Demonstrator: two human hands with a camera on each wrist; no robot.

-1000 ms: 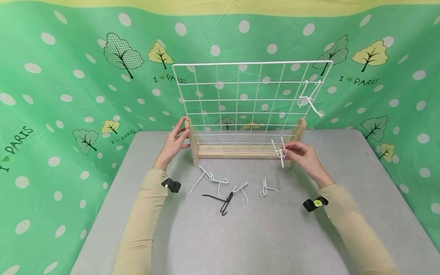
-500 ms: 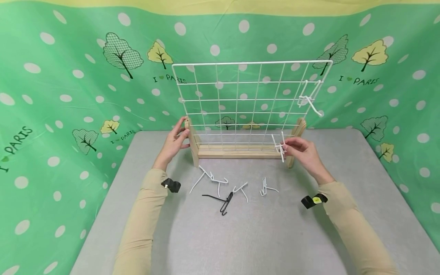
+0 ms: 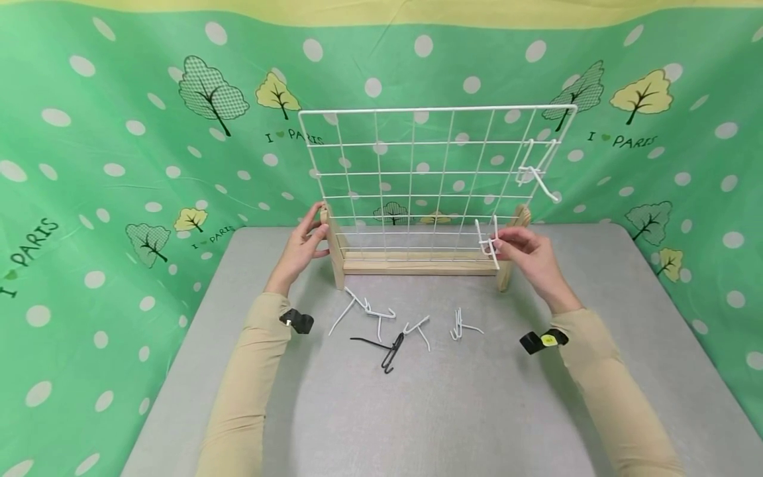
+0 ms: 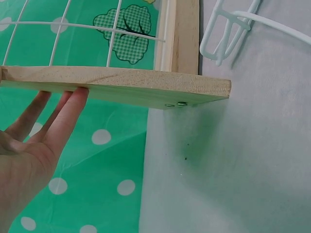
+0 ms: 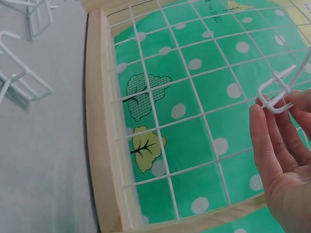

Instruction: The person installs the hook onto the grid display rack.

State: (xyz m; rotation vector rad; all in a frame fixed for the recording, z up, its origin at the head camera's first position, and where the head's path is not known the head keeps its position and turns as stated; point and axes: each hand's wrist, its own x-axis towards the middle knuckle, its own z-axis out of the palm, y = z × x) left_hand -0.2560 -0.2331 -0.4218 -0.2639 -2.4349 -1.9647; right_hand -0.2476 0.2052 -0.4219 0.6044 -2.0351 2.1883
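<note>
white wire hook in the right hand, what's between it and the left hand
In the head view, the lower rows of the white wire grid panel and its wooden base rail span between the left hand and the white wire hook pinched by the right hand.

Both arms wear long, close-fitting beige sleeves (image 3: 250, 384) reaching the wrists. A small black camera unit (image 3: 296, 320) is strapped by the left wrist; the black unit (image 3: 543, 340) by the right wrist carries a yellow mark. Both hands are bare.

grid panel (image 3: 429, 179) upright on table (image 3: 465, 411); loose hooks (image 3: 393, 328) in front
</note>
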